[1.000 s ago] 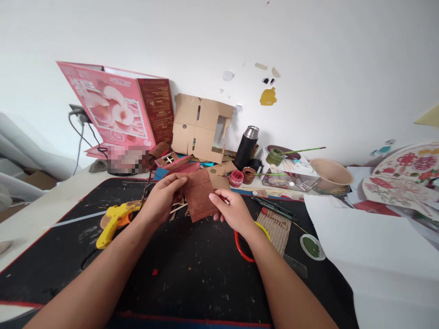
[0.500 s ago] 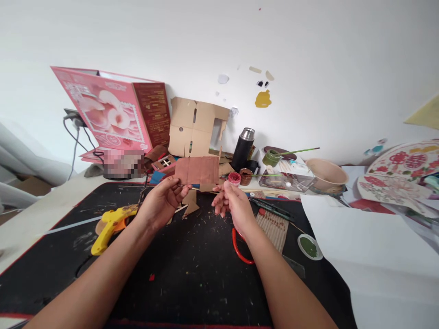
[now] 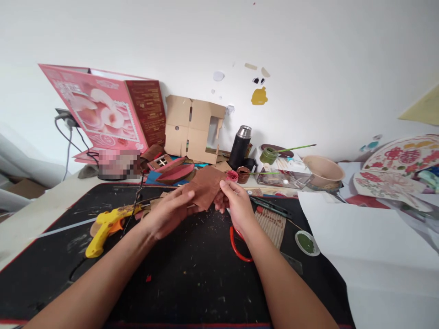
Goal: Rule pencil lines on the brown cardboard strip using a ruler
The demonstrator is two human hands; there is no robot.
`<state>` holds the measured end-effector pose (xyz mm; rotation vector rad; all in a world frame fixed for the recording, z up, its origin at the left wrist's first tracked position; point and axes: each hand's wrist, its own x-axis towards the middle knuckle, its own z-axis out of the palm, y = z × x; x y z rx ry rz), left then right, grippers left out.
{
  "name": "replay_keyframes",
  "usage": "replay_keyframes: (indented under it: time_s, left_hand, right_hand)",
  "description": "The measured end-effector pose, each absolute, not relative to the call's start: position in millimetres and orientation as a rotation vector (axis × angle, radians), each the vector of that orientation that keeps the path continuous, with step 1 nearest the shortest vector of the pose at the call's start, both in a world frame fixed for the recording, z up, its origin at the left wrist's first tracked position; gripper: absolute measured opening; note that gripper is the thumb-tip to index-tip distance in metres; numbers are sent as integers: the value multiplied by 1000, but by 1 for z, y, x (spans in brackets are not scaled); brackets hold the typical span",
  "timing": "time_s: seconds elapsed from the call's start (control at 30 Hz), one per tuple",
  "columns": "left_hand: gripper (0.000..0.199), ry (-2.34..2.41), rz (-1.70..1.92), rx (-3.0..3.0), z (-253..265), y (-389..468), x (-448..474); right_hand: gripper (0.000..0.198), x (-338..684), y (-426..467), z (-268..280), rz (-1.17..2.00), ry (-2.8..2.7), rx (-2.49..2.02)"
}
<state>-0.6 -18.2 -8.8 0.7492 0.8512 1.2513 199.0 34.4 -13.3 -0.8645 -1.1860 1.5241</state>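
Note:
A flat piece of brown-painted cardboard [image 3: 208, 183] is held up in front of me, above the black mat [image 3: 192, 278]. My left hand [image 3: 171, 208] grips its lower left side, thumb on the face and fingers behind it. At the right edge, my right hand [image 3: 236, 203] pinches the piece between thumb and fingers. Red-handled scissors [image 3: 236, 246] lie just below my right wrist, partly hidden by it. A yellow glue gun [image 3: 103, 230] rests on the mat left of my left forearm.
Behind stand a black thermos [image 3: 240, 148], a cut cardboard sheet [image 3: 178, 123] and a pink box [image 3: 106, 109]. Paint jars, including a green one [image 3: 269, 156], sit at the back. To the right lie corrugated cardboard [image 3: 274, 226], a green paint lid [image 3: 306, 243] and white paper [image 3: 377, 256].
The brown cardboard has been turned to a tilted angle and lowered slightly. My left thumb now lies across its face, and my right hand, earlier apart from it, now grips its edge.

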Motion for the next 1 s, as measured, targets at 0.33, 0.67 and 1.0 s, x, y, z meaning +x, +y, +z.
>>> replay_keyframes:
  time_s: [0.33,0.67,1.0]
  left_hand:
    - [42,962,1340,814,-7,-9,-17]
    - [40,1080,1228,1034,-5,-13,-11]
    - [45,1252,870,1398,-11,-19,-14]
  right_hand:
    - [50,201,34,-12,1506,-1259,-898]
    - [50,204,40,-18,1403,-1294,-995]
    - [53,224,50,2,1127,-1123,-937]
